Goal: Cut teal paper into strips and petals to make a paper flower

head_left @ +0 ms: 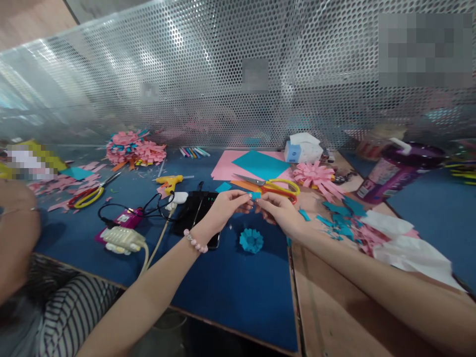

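Between my two hands is a small piece of blue paper (pixel 255 196). My left hand (pixel 231 204), with a beaded bracelet at the wrist, pinches its left side. The fingers of my right hand (pixel 278 210) close on its right side. Below them on the blue tabletop lies a blue paper flower (pixel 251 240). Just behind my hands are scissors (pixel 273 186) with yellow and red handles, a small blue paper scrap (pixel 223 187), and a blue sheet (pixel 260 164) on top of pink sheets (pixel 223 166).
A glue gun (pixel 170 182), a phone (pixel 193 213) and a cabled power strip (pixel 124 238) lie left. Right are a pink paper flower (pixel 316 177), tissue box (pixel 303 148), paper scraps (pixel 344 218) and purple tumbler (pixel 399 171). Another person's arm (pixel 17 233) is far left, near scissors (pixel 92 193).
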A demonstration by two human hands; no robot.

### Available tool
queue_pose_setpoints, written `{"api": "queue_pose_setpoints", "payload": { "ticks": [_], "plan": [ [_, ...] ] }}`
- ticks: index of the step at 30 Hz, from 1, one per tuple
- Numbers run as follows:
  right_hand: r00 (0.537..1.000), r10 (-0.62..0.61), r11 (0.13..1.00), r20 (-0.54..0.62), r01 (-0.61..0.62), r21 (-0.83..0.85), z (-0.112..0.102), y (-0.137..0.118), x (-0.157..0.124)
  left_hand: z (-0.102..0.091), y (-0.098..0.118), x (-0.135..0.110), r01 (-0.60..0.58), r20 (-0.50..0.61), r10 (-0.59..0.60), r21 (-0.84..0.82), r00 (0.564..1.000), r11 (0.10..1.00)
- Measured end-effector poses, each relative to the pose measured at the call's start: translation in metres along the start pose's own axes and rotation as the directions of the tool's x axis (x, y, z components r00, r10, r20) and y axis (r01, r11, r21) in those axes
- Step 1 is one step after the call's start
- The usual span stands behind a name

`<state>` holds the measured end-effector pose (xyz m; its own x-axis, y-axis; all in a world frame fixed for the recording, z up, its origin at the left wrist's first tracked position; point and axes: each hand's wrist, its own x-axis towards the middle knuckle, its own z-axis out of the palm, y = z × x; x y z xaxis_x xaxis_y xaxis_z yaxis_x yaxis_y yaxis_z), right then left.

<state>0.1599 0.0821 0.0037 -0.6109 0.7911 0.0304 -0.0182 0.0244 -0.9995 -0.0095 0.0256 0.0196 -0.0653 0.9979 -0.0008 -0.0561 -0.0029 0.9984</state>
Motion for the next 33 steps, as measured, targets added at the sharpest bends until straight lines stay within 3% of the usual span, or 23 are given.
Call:
{"api": "queue_pose_setpoints", "payload": {
  "ticks": [22,33],
  "plan": [
    [0.998,0.003,0.998,-0.066,0.001,0.056,0.0058,-0.0044,-0.0055,0.0032,-0.0003,-0.0015,-0.026,-0.032,0.030,0.131,0.999,0.991],
    [0.999,-0.002,1.000,0.034,0.002,-0.012,-0.0003,0.0028,-0.0017,0.0018,0.0022,-0.0032,-0.034,-0.081,0.045,0.141,0.996,0.989]
  ]
}}
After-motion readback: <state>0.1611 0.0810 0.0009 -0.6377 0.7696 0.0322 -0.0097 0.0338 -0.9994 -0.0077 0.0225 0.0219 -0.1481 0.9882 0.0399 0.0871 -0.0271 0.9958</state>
